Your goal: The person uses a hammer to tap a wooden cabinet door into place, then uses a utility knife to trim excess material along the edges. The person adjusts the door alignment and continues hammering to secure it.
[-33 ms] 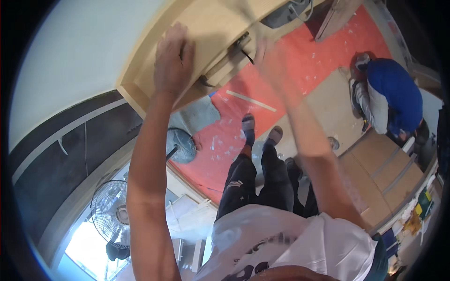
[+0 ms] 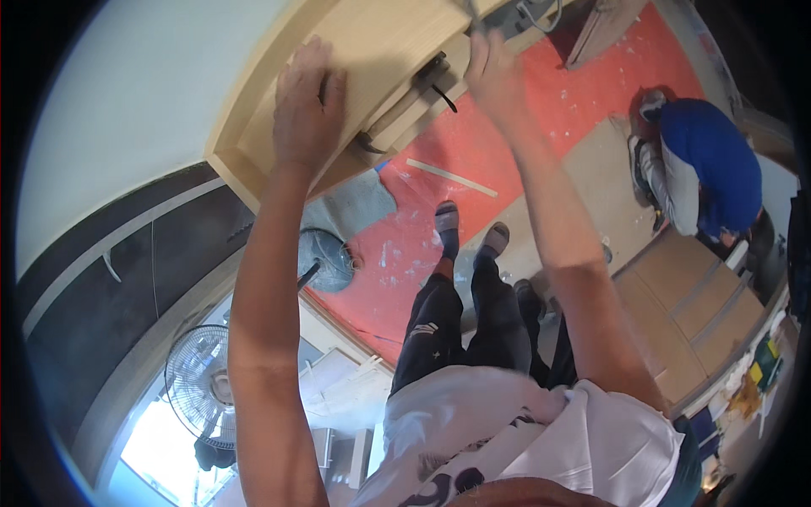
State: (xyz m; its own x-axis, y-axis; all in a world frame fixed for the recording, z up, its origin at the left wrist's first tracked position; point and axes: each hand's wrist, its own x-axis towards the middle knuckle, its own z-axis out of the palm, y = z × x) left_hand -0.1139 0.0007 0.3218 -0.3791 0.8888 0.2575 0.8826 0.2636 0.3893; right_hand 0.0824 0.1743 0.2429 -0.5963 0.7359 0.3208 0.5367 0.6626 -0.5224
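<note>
My left hand (image 2: 306, 106) lies flat on a pale wooden panel (image 2: 397, 42) with a raised edge, fingers stretched out and nothing in them. My right hand (image 2: 497, 78) is at the panel's right side, fingers closed round a thin greyish tool (image 2: 470, 10), whose upper part is blurred and runs out at the frame's top, so its kind is unclear. Between my hands, along the panel's near edge, lies a wooden-handled tool (image 2: 397, 110) with dark curved ends, possibly a hammer.
Red sheeting (image 2: 405, 245) covers the floor, with a thin wooden strip (image 2: 452, 178) on it. A crouching person in blue (image 2: 714, 165) is at the right, near cardboard (image 2: 676, 304). A standing fan (image 2: 203, 384) is at lower left. A grey container (image 2: 507, 19) with a handle is top right.
My right hand, smeared by motion before, has moved up a little and now shows clearer. My left hand stays on the panel, shifted only slightly.
</note>
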